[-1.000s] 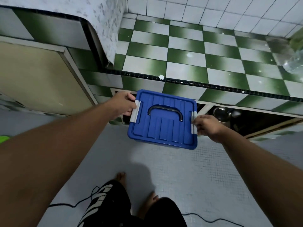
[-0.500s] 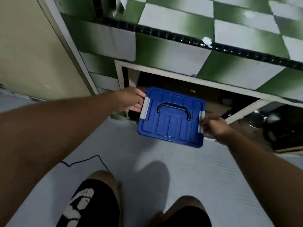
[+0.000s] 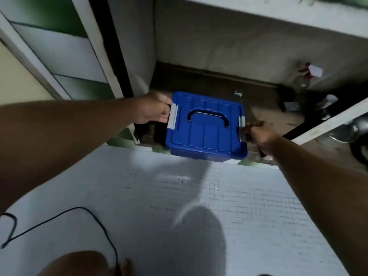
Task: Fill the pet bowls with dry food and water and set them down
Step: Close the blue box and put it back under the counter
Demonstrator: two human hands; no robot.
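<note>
While left hand [image 3: 153,111] and right hand [image 3: 259,134] grasp its sides, the lidded blue box [image 3: 207,134] hides its inside.

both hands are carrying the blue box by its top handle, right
Wrong grip. In the head view the left hand and right hand hold the blue box by its two sides, at the grey latches; the top handle lies untouched.

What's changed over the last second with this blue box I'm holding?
The blue storage box has come down from counter height to the mouth of the under-counter cupboard. Nothing was let go: the left hand and right hand still hold its sides by the grey latches.
</note>
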